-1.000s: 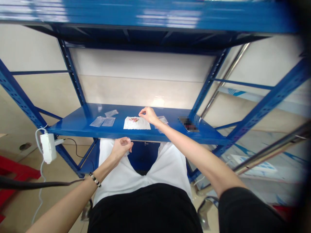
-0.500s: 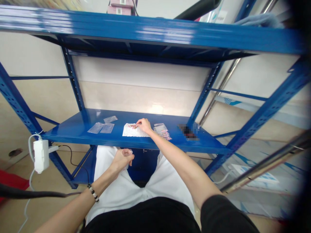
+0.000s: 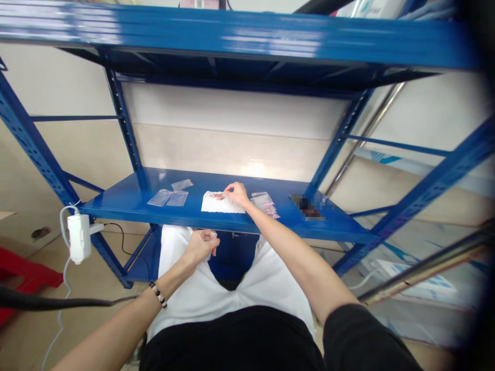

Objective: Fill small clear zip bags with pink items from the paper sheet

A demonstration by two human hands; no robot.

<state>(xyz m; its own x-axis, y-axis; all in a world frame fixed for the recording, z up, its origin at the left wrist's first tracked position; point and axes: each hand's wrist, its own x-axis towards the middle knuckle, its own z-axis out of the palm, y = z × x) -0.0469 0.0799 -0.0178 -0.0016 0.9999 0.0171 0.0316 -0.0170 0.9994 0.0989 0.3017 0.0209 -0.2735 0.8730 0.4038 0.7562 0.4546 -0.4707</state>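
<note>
My left hand point(image 3: 202, 245) is closed round a small clear plastic bag point(image 3: 209, 235), held low in front of the shelf edge, above my lap. Much of that bag is hidden by the fingers. Over a white sheet of cloth or paper point(image 3: 220, 207) my right hand point(image 3: 237, 195) has its fingertips pinched together. They are at the right side of a small pile of pink and coloured beads point(image 3: 217, 196). Whether a bead is between the fingertips is too small to see.
Several flat clear bags point(image 3: 178, 198) lie on the blue shelf point(image 3: 127, 198) to the left. Right of the sheet are bags with pink contents point(image 3: 269, 209) and a blurred dark object point(image 3: 307, 207). An upper shelf point(image 3: 193, 31) spans overhead; a white power strip point(image 3: 79, 238) hangs left.
The camera view has shifted slightly. My right hand has drawn back a little from the middle of the bead pile to its right side. My left hand keeps hold of the bag.
</note>
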